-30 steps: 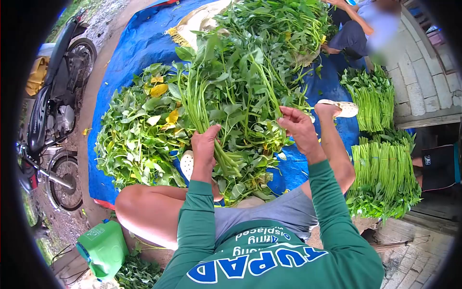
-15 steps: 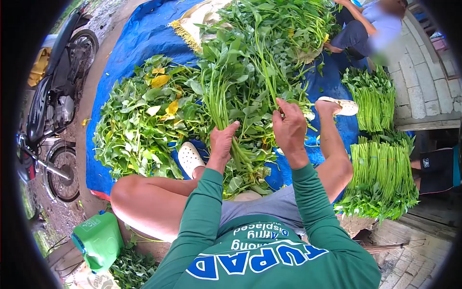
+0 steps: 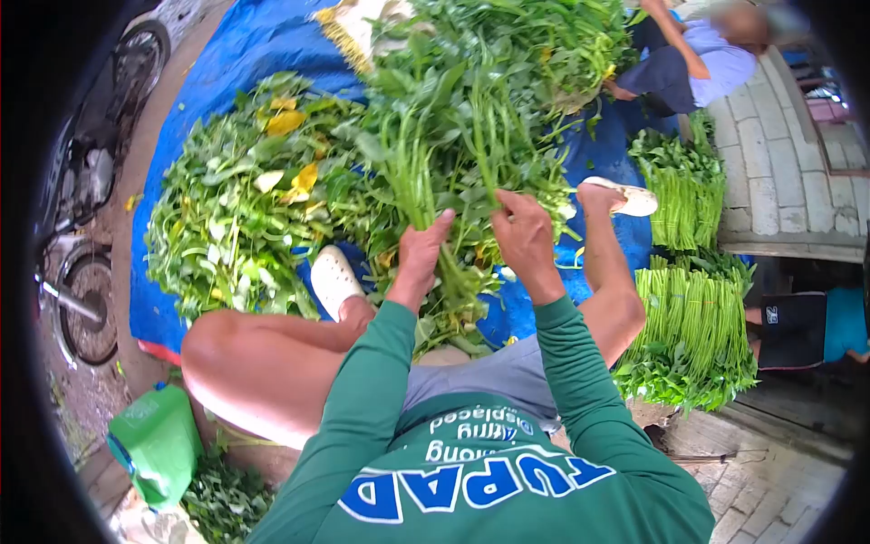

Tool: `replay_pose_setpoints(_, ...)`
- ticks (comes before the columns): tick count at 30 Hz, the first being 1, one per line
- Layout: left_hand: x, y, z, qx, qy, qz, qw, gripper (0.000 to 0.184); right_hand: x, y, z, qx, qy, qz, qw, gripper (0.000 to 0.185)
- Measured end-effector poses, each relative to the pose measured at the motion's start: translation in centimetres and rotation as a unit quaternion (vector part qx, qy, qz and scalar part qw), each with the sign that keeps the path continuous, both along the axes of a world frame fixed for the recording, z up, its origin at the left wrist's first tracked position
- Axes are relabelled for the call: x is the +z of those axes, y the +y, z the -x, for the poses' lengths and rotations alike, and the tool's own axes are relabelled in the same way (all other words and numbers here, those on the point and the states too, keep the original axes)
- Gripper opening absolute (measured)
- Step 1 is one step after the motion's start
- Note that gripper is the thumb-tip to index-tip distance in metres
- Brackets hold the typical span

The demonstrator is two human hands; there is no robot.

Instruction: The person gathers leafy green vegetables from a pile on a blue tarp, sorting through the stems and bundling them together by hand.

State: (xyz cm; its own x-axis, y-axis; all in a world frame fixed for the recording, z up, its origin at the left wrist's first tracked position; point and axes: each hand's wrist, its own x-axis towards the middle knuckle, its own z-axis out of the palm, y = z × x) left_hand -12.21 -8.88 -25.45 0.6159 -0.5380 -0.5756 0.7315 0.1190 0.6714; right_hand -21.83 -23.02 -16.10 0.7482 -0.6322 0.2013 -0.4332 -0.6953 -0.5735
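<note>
My left hand [image 3: 420,261] is closed around a bunch of water spinach [image 3: 412,177], its leaves pointing away from me and the cut stem ends toward my lap. To the right of the bunch, my right hand [image 3: 527,238] pinches a few water spinach stems [image 3: 482,154] between thumb and fingers; their leafy ends overlap the heap behind. A large pile of loose water spinach [image 3: 517,45] lies beyond both hands. At the left is a heap of loose leaves [image 3: 227,213], some yellow.
A blue tarp [image 3: 168,263] lies under the greens. Tied bundles [image 3: 684,313] are stacked at the right, with more bundles [image 3: 675,195] behind. Another person [image 3: 693,54] sits at the upper right; a second person [image 3: 797,328] shows at the right edge. A green jug [image 3: 163,444] and motorcycle [image 3: 86,181] are left.
My right hand has moved slightly left, nearer the bunch, with the stems in it. The whole view has shifted, so most things appear further left. My left hand keeps its hold.
</note>
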Motion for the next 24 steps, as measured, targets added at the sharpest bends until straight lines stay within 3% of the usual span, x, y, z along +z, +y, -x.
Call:
replay_pose_setpoints(3, -3.4, 2.1, 0.3, -0.045, 0.171, 0.088, 0.980, 0.042, -2.6, 4.9, -0.9, 0.011, 0.132, -0.280, 0.951, 0.034)
replay_pose_setpoints(6, -4.2, 3.0, 0.8, -0.025, 0.286, 0.145, 0.947, 0.052, -8.8, 6.9, -0.5, -0.003, 0.086, -0.379, 0.921, 0.037)
replay_pose_setpoints(10, -6.6, 3.5, 1.6, 0.058, 0.170, -0.007, 0.984, 0.049, -11.7, 9.8, 0.0, 0.059, 0.046, -0.433, 0.898, 0.035)
replay_pose_setpoints(11, -7.1, 4.2, 1.5, 0.091, 0.187, -0.007, 0.978, 0.040, -12.2, 9.0, 0.2, 0.083, 0.068, -0.470, 0.876, 0.035)
replay_pose_setpoints(13, -7.1, 5.9, -0.5, 0.078, 0.092, -0.152, 0.981, 0.038, -10.4, 7.2, 0.1, 0.131, 0.114, -0.546, 0.820, 0.034)
replay_pose_setpoints(15, -5.1, 7.0, -3.5, 0.097, -0.003, -0.155, 0.983, 0.037, -12.1, 4.1, -1.1, -0.064, 0.013, -0.510, 0.857, 0.031)
replay_pose_setpoints(17, -3.0, 7.8, -6.3, 0.094, -0.095, -0.199, 0.971, 0.037, -18.0, -0.1, -1.1, -0.174, -0.003, -0.307, 0.936, 0.025)
replay_pose_setpoints(21, 0.8, 7.8, -8.3, 0.076, -0.130, -0.184, 0.971, 0.032, -20.2, -0.3, -2.8, -0.145, 0.130, -0.306, 0.932, 0.028)
replay_pose_setpoints(22, 0.9, 7.9, -8.4, 0.067, -0.115, -0.185, 0.974, 0.032, -19.7, 0.0, -3.7, -0.127, 0.213, -0.284, 0.926, 0.036)
replay_pose_setpoints(24, 0.1, 7.6, -8.7, 0.070, -0.109, -0.159, 0.979, 0.034, -19.1, 1.5, -4.8, -0.144, 0.187, -0.218, 0.947, 0.038)
